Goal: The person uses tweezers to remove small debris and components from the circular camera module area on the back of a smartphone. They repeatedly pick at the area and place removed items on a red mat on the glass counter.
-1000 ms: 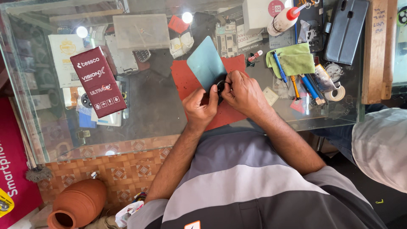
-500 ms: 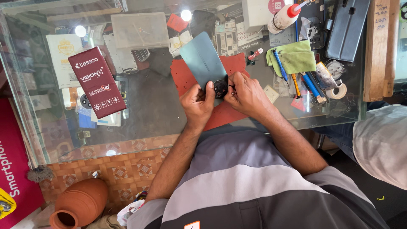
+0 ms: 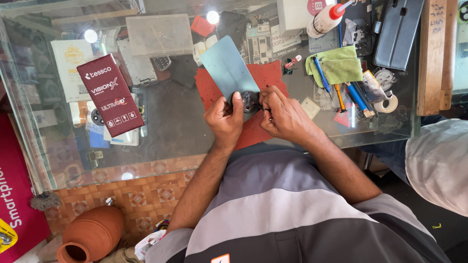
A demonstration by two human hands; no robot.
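A teal-grey phone back cover with a round dark camera ring lies tilted over a red mat on the glass counter. My left hand grips the cover's lower end, thumb pressed beside the camera ring. My right hand pinches a small thin tool at the ring's right edge; the tool tip is mostly hidden by my fingers.
A dark red phone box lies at left. A green cloth, blue screwdrivers, a tape roll, a glue bottle and a dark phone case crowd the right. A clay pot stands below the counter. Another person's pale sleeve is at right.
The back cover has swung a little leftward and lower in my hands. My right hand has closed in on the camera ring.
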